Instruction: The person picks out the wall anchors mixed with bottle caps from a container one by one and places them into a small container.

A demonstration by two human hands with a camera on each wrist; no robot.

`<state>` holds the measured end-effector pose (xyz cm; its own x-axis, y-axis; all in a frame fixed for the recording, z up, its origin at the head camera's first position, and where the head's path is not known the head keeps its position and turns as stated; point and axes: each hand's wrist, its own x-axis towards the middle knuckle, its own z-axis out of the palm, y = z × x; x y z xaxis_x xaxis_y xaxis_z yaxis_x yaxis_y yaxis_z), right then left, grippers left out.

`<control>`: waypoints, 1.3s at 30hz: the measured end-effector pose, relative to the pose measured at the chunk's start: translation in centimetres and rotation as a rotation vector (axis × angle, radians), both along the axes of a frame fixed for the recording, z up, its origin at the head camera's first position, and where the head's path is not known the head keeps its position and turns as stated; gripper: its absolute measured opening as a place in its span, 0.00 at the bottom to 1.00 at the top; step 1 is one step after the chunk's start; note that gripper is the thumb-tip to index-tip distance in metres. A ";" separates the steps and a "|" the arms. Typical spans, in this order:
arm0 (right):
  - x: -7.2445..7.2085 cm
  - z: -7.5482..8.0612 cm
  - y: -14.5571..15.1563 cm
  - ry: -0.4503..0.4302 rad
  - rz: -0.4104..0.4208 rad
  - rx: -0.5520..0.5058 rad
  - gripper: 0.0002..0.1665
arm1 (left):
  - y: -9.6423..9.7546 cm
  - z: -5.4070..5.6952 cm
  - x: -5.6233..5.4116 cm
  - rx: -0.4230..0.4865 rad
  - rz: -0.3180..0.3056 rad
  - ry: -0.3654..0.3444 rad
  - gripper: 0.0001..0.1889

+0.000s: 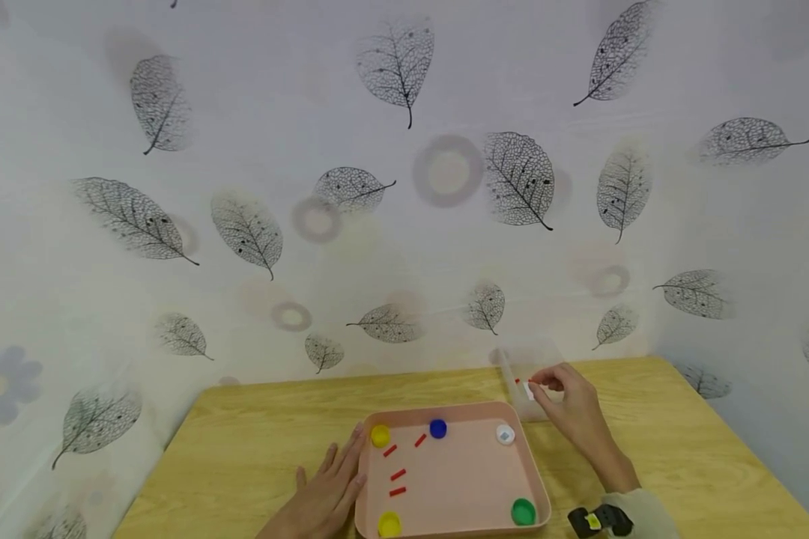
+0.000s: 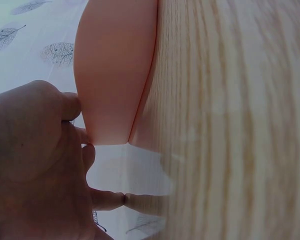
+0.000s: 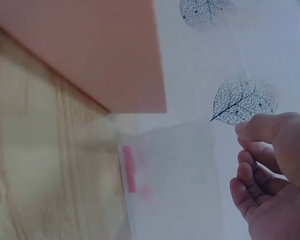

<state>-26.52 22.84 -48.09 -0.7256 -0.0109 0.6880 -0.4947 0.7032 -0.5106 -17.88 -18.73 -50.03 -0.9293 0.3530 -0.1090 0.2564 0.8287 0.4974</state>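
A pink tray [image 1: 458, 468] sits on the table with several short red sticks [image 1: 398, 474] lying in its left half. My left hand [image 1: 330, 486] rests against the tray's left side, fingers extended along the rim. In the left wrist view its fingers touch the pink wall [image 2: 115, 75]. Over a clear plastic box [image 1: 529, 410] behind the tray's right corner, my right hand [image 1: 569, 404] pinches thumb and forefinger together, a bit of red showing at the fingertips. The right wrist view hides what they hold. Another red stick [image 3: 129, 169] shows through the box wall.
Inside the tray are two yellow caps, one upper left [image 1: 380, 436] and one lower left [image 1: 389, 524], a blue cap [image 1: 438, 428], a white cap [image 1: 505, 434] and a green cap [image 1: 523, 512]. A leaf-patterned wall covering [image 1: 404, 247] stands behind the wooden table [image 1: 270, 419].
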 end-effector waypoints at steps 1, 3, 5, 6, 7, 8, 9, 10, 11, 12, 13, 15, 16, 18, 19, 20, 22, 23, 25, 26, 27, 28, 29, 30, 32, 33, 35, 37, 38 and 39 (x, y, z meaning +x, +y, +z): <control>0.1 0.1 -0.1 0.009 0.008 -0.001 0.11 | 0.0 0.0 0.0 0.000 -0.002 0.003 0.34; 0.3 0.5 -0.4 0.012 0.021 -0.008 0.11 | 0.0 0.0 0.0 -0.002 -0.005 0.007 0.34; 0.6 0.8 -0.8 0.007 0.032 -0.016 0.11 | -0.1 -0.1 0.0 -0.007 -0.005 0.006 0.34; 0.7 1.0 -0.9 0.005 0.039 -0.024 0.11 | -0.1 -0.1 -0.1 -0.008 -0.005 0.005 0.34; 0.7 1.1 -1.1 0.005 0.047 -0.028 0.11 | -0.1 -0.1 -0.1 -0.010 -0.003 0.004 0.34; 0.8 1.2 -1.2 0.002 0.053 -0.033 0.11 | -0.1 -0.1 -0.1 -0.010 -0.003 0.002 0.34; 0.9 1.4 -1.4 0.004 0.063 -0.039 0.11 | -0.1 -0.1 -0.1 -0.010 -0.001 0.000 0.34; 1.0 1.4 -1.5 0.006 0.073 -0.045 0.11 | -0.1 -0.1 0.0 -0.008 0.000 -0.003 0.34; 1.0 1.5 -1.7 0.010 0.083 -0.051 0.11 | -0.1 -0.1 0.0 -0.007 0.000 -0.006 0.34; 1.1 1.6 -1.8 0.016 0.092 -0.056 0.12 | -0.1 -0.1 0.0 -0.005 0.002 -0.007 0.34; 1.1 1.6 -2.0 0.022 0.103 -0.063 0.12 | 0.0 -0.1 0.0 -0.006 0.002 -0.008 0.34; 1.1 1.7 -2.3 0.030 0.123 -0.080 0.13 | 0.0 0.0 0.0 -0.005 0.003 -0.011 0.34; 1.1 1.7 -2.5 0.032 0.131 -0.085 0.13 | 0.0 0.0 0.0 -0.006 0.002 -0.011 0.34; 1.2 1.8 -2.9 0.026 0.148 -0.092 0.13 | 0.0 0.0 0.0 -0.010 0.004 -0.015 0.34; 1.3 1.8 -3.1 0.016 0.156 -0.093 0.13 | 0.0 0.0 0.0 -0.012 0.004 -0.014 0.34; 1.3 1.8 -3.3 0.003 0.164 -0.092 0.12 | 0.0 0.1 0.0 -0.014 0.004 -0.015 0.34; 1.5 1.8 -3.8 -0.027 0.178 -0.090 0.11 | 0.1 0.1 0.0 -0.015 0.003 -0.014 0.34; 1.6 1.8 -4.0 -0.044 0.185 -0.090 0.11 | 0.1 0.1 0.0 -0.015 0.004 -0.014 0.34; 1.9 1.9 -4.4 -0.076 0.203 -0.098 0.11 | 0.1 0.1 0.0 -0.012 0.002 -0.012 0.34; 2.0 1.9 -4.6 -0.088 0.210 -0.103 0.10 | 0.1 0.1 0.0 -0.010 0.001 -0.012 0.34; 2.1 1.9 -4.8 -0.101 0.218 -0.108 0.10 | 0.1 0.1 0.0 -0.008 0.000 -0.012 0.34; 2.2 2.0 -5.0 -0.113 0.228 -0.114 0.10 | 0.1 0.1 0.0 -0.005 -0.001 -0.011 0.34; 2.3 2.0 -5.2 -0.124 0.238 -0.120 0.09 | 0.2 0.1 0.0 -0.005 -0.002 -0.009 0.34; 2.4 2.0 -5.5 -0.135 0.250 -0.129 0.09 | 0.1 0.1 0.0 -0.005 -0.003 -0.007 0.34; 2.6 2.0 -5.9 -0.156 0.277 -0.145 0.08 | 0.1 0.1 0.0 -0.005 -0.004 -0.002 0.34; 2.6 2.0 -6.1 -0.164 0.291 -0.150 0.08 | 0.1 0.1 0.0 -0.006 -0.003 -0.001 0.34; 2.8 1.9 -6.6 -0.177 0.318 -0.163 0.09 | 0.1 0.1 0.1 -0.008 -0.001 0.002 0.34; 2.9 1.9 -7.0 -0.187 0.343 -0.170 0.09 | 0.1 0.0 0.1 -0.010 0.002 0.006 0.34; 3.0 1.8 -7.2 -0.187 0.354 -0.169 0.09 | 0.1 0.0 0.1 -0.011 0.004 0.008 0.34; 3.1 1.8 -7.5 -0.188 0.363 -0.169 0.09 | 0.1 -0.1 0.1 -0.011 0.005 0.010 0.34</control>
<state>-23.44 15.33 -46.27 -0.8084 -0.1866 0.5583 -0.5815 0.4000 -0.7084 -17.83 -18.62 -50.11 -0.9321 0.3470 -0.1038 0.2570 0.8356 0.4855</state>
